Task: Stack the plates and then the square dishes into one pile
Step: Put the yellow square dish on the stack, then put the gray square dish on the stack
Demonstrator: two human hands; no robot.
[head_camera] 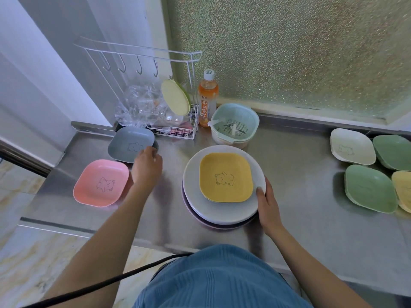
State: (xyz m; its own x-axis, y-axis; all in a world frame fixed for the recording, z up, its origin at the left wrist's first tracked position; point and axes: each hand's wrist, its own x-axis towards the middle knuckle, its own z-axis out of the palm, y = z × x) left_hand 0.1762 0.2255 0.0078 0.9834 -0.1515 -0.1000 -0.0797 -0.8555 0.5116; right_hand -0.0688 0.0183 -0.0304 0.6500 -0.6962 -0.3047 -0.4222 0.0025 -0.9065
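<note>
A pile of round plates (pixel 222 210), white on top and purple below, stands mid-counter with a yellow square dish (pixel 225 176) on it. My right hand (pixel 265 201) rests against the pile's right rim, thumb on the top plate. My left hand (pixel 145 166) hovers between a grey-blue square dish (pixel 131 143) and a pink square dish (pixel 101 183), fingertips at the grey-blue dish's near right edge; a grip is not clear. At the far right lie a white square dish (pixel 351 145), two green ones (pixel 369 187) (pixel 393 152) and a yellow one (pixel 403 187).
Behind the pile stand a pale green strainer basket (pixel 234 125), an orange drink bottle (pixel 207 98) and a white wire rack (pixel 175 127) holding a yellow-green lid and a plastic bag. The steel counter (pixel 300 196) ends at its front edge near my body.
</note>
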